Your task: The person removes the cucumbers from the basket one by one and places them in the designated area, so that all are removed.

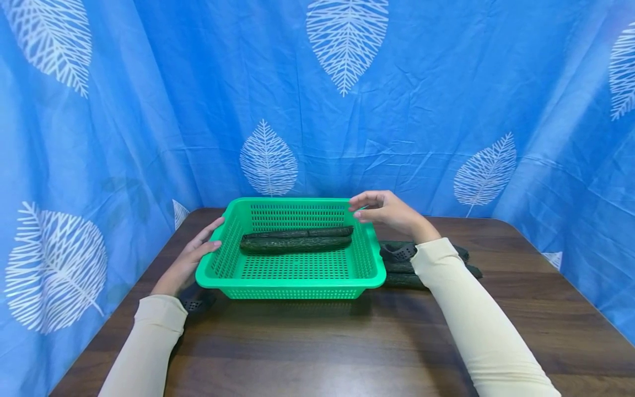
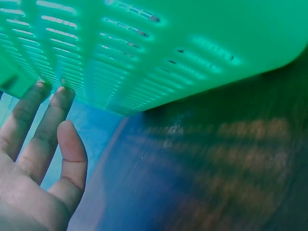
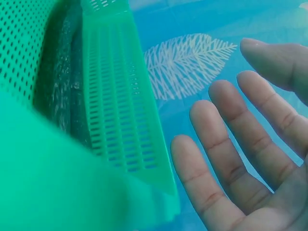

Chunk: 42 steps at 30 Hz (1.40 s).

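Observation:
A green slotted plastic basket [image 1: 297, 270] stands in front of me on the table. Two long, dark green, bumpy cucumbers [image 1: 296, 243] lie side by side across its inside. At the basket's left end is my left hand [image 1: 190, 259]; in the left wrist view its extended fingers [image 2: 60, 103] reach the slotted outer wall. My right hand [image 1: 384, 210] hovers by the far right corner of the rim, holding nothing, with fingers [image 3: 207, 120] spread in the right wrist view. Partly hidden beneath the right forearm, more dark cucumbers [image 1: 404, 280] lie on the table.
The dark brown wooden table [image 1: 297, 342] extends toward me and to the right. A blue curtain [image 1: 397, 138] with white leaf prints hangs behind it and along both sides. Each wrist carries a black perforated camera mount [image 1: 397, 252].

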Each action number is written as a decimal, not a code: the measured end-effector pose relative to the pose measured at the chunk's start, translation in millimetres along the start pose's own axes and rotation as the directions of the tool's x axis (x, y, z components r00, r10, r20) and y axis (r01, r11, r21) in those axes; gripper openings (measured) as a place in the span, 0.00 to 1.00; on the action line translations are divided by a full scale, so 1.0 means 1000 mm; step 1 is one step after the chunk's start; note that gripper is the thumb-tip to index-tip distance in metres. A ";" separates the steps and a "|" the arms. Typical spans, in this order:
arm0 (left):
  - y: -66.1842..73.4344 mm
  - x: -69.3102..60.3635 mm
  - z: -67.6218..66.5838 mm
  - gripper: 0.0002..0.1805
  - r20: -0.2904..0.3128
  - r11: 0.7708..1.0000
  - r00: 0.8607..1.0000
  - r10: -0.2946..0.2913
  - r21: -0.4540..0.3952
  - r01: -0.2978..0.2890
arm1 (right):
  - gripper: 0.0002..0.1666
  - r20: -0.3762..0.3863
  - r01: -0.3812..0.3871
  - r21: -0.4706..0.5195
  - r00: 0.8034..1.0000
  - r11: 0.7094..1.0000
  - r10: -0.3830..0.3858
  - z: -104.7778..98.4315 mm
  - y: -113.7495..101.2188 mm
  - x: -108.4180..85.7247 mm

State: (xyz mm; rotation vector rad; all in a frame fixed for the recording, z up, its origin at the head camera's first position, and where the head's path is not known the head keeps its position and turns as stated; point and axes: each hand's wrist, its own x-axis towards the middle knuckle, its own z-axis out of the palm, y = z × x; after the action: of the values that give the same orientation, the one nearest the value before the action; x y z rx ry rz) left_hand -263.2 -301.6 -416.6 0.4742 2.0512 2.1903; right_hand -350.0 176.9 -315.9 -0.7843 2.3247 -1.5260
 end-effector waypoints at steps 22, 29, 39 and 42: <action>0.000 -0.003 0.000 0.40 -0.021 1.000 1.000 -0.015 -0.004 0.015 | 0.23 0.042 -0.038 -0.090 0.998 0.995 0.042 0.052 -0.011 0.058; -0.004 0.000 0.001 0.39 -0.010 1.000 1.000 -0.009 -0.011 0.009 | 0.22 0.032 -0.040 -0.058 0.999 0.998 0.042 0.071 -0.010 0.069; -0.002 0.000 0.003 0.39 -0.017 1.000 1.000 -0.005 0.003 0.005 | 0.21 -0.023 -0.042 -0.006 0.999 0.999 0.042 0.084 0.004 0.081; -0.001 -0.001 0.002 0.39 -0.021 1.000 1.000 -0.006 0.001 0.006 | 0.20 -0.012 -0.033 -0.078 0.999 0.996 0.033 0.086 0.010 0.084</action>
State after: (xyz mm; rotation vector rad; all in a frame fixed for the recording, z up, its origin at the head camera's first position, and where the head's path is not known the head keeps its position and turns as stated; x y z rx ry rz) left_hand -262.3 -300.0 -417.9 0.4464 2.0613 2.2003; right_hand -380.5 66.5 -353.8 -0.7542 2.4054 -1.4372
